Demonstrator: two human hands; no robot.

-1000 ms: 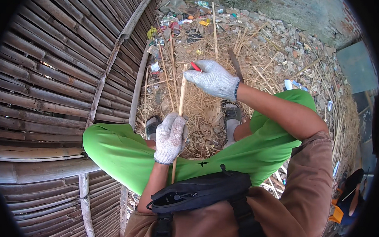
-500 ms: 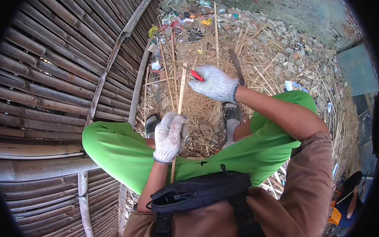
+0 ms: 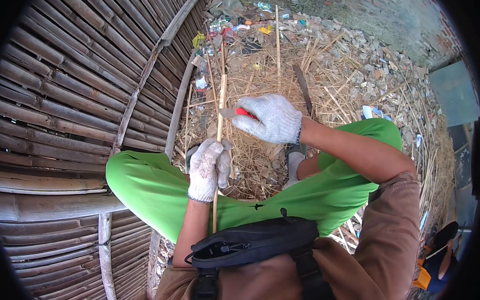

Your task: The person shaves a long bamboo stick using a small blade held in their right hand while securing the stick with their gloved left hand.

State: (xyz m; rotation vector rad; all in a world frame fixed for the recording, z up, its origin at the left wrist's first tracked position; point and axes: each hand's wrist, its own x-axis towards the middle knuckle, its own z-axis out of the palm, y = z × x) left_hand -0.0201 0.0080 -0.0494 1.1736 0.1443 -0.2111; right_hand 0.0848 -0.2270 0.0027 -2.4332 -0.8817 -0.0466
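Observation:
A thin pale bamboo strip [image 3: 222,96] stands lengthwise in front of me, its lower end reaching down over my lap. My left hand [image 3: 208,167], in a whitish knit glove, is wrapped round the strip's middle. In my gloved right hand [image 3: 270,118] is a knife [image 3: 228,112] with a red handle, most of which the fingers cover. Its short blade points left and meets the strip above my left hand; whether it bites into the wood I cannot tell.
A slatted bamboo wall [image 3: 67,107] rises close on my left. Straw and shavings [image 3: 260,166] cover the ground between my feet, with a dark flat blade-like piece [image 3: 302,88] lying beyond. Rubble and litter [image 3: 239,25] spread toward the far wall. A black waist bag [image 3: 255,240] rests at my lap.
My right hand has come down and nearer, bringing the knife blade across the strip. The strip's top has shifted left, and my left hand has moved slightly left.

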